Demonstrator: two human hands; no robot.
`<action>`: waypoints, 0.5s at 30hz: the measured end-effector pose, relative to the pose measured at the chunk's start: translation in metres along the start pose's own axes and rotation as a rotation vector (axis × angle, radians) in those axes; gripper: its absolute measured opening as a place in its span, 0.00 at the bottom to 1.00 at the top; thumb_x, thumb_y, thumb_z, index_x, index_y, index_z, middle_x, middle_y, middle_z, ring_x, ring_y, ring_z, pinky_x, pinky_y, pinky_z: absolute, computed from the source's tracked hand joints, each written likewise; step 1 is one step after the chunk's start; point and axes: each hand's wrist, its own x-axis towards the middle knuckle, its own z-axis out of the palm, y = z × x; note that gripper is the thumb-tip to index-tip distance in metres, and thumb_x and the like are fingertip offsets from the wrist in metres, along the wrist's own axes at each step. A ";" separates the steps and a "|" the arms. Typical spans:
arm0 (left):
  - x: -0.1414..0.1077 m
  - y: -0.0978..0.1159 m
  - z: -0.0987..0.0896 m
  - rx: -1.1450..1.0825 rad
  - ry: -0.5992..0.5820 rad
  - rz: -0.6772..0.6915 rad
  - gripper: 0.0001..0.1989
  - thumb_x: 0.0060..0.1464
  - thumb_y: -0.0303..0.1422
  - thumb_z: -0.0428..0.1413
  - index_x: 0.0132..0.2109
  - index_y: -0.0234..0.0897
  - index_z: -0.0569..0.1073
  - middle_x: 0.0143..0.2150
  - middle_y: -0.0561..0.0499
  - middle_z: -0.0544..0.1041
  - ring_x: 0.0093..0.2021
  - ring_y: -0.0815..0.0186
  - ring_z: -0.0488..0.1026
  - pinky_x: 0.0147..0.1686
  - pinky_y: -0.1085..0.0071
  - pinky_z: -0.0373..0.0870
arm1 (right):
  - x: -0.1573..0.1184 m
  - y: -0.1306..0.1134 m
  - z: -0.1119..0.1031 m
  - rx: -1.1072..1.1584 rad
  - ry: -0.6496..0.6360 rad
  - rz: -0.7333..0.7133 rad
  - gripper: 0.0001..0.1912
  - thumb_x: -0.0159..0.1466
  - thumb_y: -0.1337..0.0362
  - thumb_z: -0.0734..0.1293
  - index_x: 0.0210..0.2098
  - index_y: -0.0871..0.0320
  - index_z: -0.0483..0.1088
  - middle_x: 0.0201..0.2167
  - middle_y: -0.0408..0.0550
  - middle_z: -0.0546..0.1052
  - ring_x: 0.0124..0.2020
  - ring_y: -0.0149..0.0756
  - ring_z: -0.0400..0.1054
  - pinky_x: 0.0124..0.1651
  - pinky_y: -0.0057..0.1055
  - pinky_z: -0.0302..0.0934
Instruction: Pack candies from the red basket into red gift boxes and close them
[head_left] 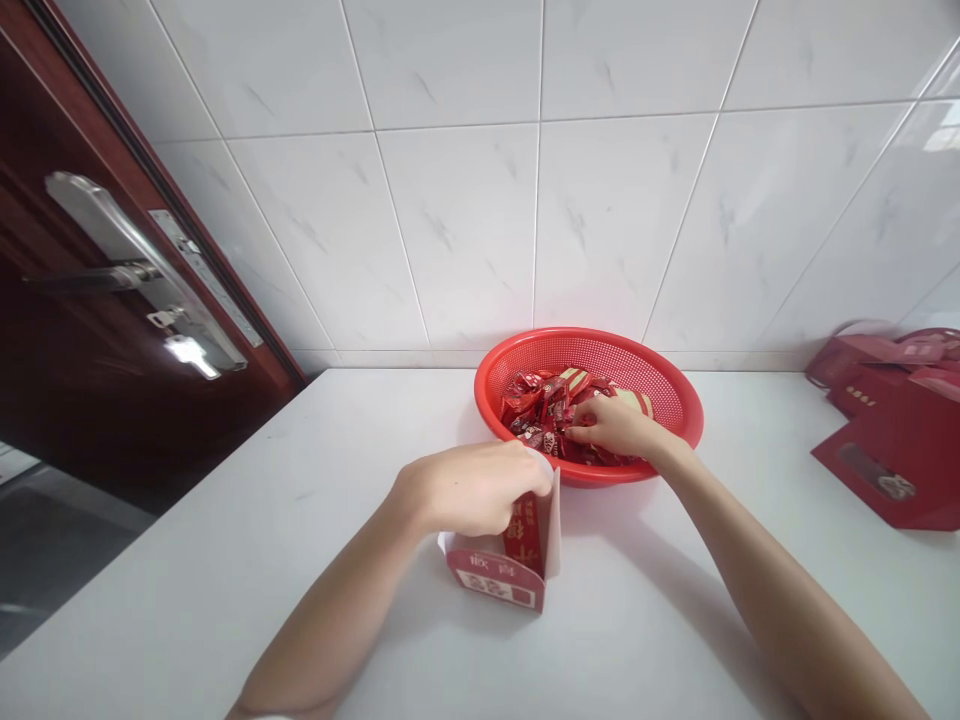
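A red plastic basket (pixel 684 400) with a mesh wall stands against the tiles and holds a heap of red wrapped sweets (pixel 551 395). My right hand (pixel 613 425) reaches into it, thumb and fingers bent together at the sweets; whether a piece is between them is hidden. In front of the basket stands a small red and white carton (pixel 495 578), its top open and a red packet with gold writing (pixel 523 535) inside. My left hand (pixel 476 487) lies over the carton, its fingers curled down at the far right edge.
Several flat red boxes (pixel 911 440) lie at the right end of the white table (pixel 315 500). A white tiled wall (pixel 457 220) rises behind it. At the left is a dark red door (pixel 75 380) with a metal handle and keys (pixel 187 350).
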 end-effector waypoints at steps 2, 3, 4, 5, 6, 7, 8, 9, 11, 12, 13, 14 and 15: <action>-0.006 0.002 -0.004 -0.046 0.003 -0.032 0.15 0.41 0.12 0.46 0.27 0.38 0.60 0.31 0.54 0.70 0.30 0.65 0.64 0.26 0.69 0.55 | 0.000 -0.001 0.000 -0.004 -0.004 -0.001 0.13 0.64 0.56 0.68 0.26 0.56 0.71 0.28 0.47 0.77 0.31 0.38 0.68 0.32 0.32 0.50; -0.008 0.002 -0.006 -0.065 0.012 -0.044 0.15 0.41 0.12 0.46 0.28 0.39 0.61 0.30 0.55 0.69 0.29 0.65 0.64 0.26 0.69 0.55 | 0.000 -0.001 0.000 -0.005 -0.007 -0.001 0.13 0.64 0.56 0.68 0.26 0.56 0.72 0.28 0.47 0.77 0.31 0.38 0.68 0.33 0.32 0.50; -0.008 0.003 -0.006 -0.081 0.020 -0.049 0.16 0.42 0.12 0.46 0.28 0.39 0.62 0.29 0.55 0.69 0.29 0.65 0.64 0.27 0.68 0.55 | 0.000 -0.001 0.000 -0.005 -0.010 -0.002 0.13 0.64 0.57 0.68 0.26 0.56 0.72 0.29 0.47 0.78 0.32 0.38 0.68 0.33 0.32 0.50; -0.007 0.003 -0.006 -0.088 0.025 -0.053 0.16 0.42 0.12 0.46 0.29 0.39 0.62 0.28 0.55 0.68 0.29 0.65 0.65 0.27 0.68 0.54 | 0.000 -0.001 0.000 -0.004 -0.012 -0.004 0.12 0.64 0.57 0.68 0.27 0.56 0.72 0.29 0.48 0.78 0.32 0.39 0.69 0.33 0.32 0.51; -0.006 0.003 -0.005 -0.082 0.027 -0.058 0.16 0.42 0.12 0.46 0.28 0.39 0.62 0.28 0.55 0.68 0.29 0.64 0.65 0.27 0.68 0.54 | 0.000 -0.001 0.000 -0.002 -0.013 -0.006 0.12 0.64 0.57 0.68 0.28 0.56 0.72 0.29 0.48 0.78 0.32 0.39 0.69 0.34 0.32 0.51; -0.003 0.003 -0.004 -0.065 0.027 -0.064 0.16 0.41 0.12 0.46 0.28 0.39 0.61 0.26 0.54 0.67 0.28 0.64 0.64 0.26 0.68 0.53 | 0.000 0.000 0.001 0.000 -0.015 -0.008 0.11 0.64 0.57 0.68 0.28 0.56 0.73 0.30 0.48 0.78 0.33 0.39 0.69 0.34 0.32 0.51; 0.000 0.003 -0.002 -0.041 0.024 -0.073 0.16 0.41 0.12 0.47 0.27 0.39 0.60 0.25 0.54 0.66 0.27 0.64 0.63 0.25 0.67 0.52 | 0.000 0.000 0.001 0.001 -0.017 -0.010 0.11 0.64 0.57 0.68 0.28 0.56 0.73 0.30 0.48 0.78 0.33 0.39 0.69 0.34 0.32 0.51; 0.003 0.002 -0.001 -0.016 0.021 -0.079 0.16 0.40 0.12 0.47 0.26 0.39 0.58 0.24 0.54 0.65 0.26 0.64 0.62 0.24 0.67 0.50 | 0.001 0.001 0.002 0.002 -0.020 -0.011 0.11 0.64 0.57 0.68 0.28 0.56 0.72 0.30 0.48 0.78 0.33 0.39 0.69 0.34 0.32 0.51; 0.005 0.002 0.000 0.015 0.021 -0.065 0.16 0.39 0.12 0.47 0.26 0.39 0.59 0.25 0.54 0.65 0.25 0.64 0.61 0.24 0.67 0.50 | 0.001 0.002 0.003 0.004 -0.029 -0.009 0.12 0.65 0.57 0.67 0.27 0.56 0.72 0.29 0.47 0.78 0.33 0.39 0.70 0.34 0.32 0.52; 0.005 0.002 -0.001 0.014 0.023 -0.044 0.16 0.39 0.12 0.47 0.27 0.39 0.61 0.26 0.54 0.67 0.27 0.64 0.62 0.25 0.67 0.51 | 0.001 0.002 0.003 0.004 -0.032 -0.007 0.12 0.65 0.57 0.67 0.27 0.56 0.71 0.29 0.47 0.78 0.33 0.39 0.70 0.34 0.32 0.52; 0.005 0.002 -0.002 0.003 0.022 -0.018 0.16 0.40 0.11 0.47 0.28 0.39 0.64 0.28 0.54 0.69 0.28 0.64 0.64 0.26 0.68 0.53 | 0.001 0.002 0.003 0.002 -0.034 -0.004 0.12 0.65 0.57 0.67 0.28 0.56 0.71 0.29 0.47 0.78 0.33 0.39 0.70 0.34 0.32 0.52; 0.003 0.002 -0.004 -0.011 0.015 0.009 0.17 0.42 0.11 0.46 0.29 0.39 0.66 0.30 0.54 0.71 0.30 0.64 0.65 0.28 0.68 0.55 | 0.001 0.002 0.003 -0.001 -0.033 -0.002 0.12 0.65 0.57 0.67 0.28 0.56 0.72 0.30 0.48 0.78 0.33 0.39 0.70 0.34 0.32 0.52; 0.002 0.002 -0.005 -0.026 0.000 0.032 0.18 0.43 0.11 0.46 0.31 0.39 0.68 0.32 0.54 0.73 0.31 0.64 0.66 0.29 0.69 0.57 | 0.001 0.002 0.003 -0.004 -0.032 0.000 0.12 0.65 0.57 0.67 0.28 0.56 0.72 0.30 0.48 0.79 0.33 0.40 0.70 0.34 0.33 0.52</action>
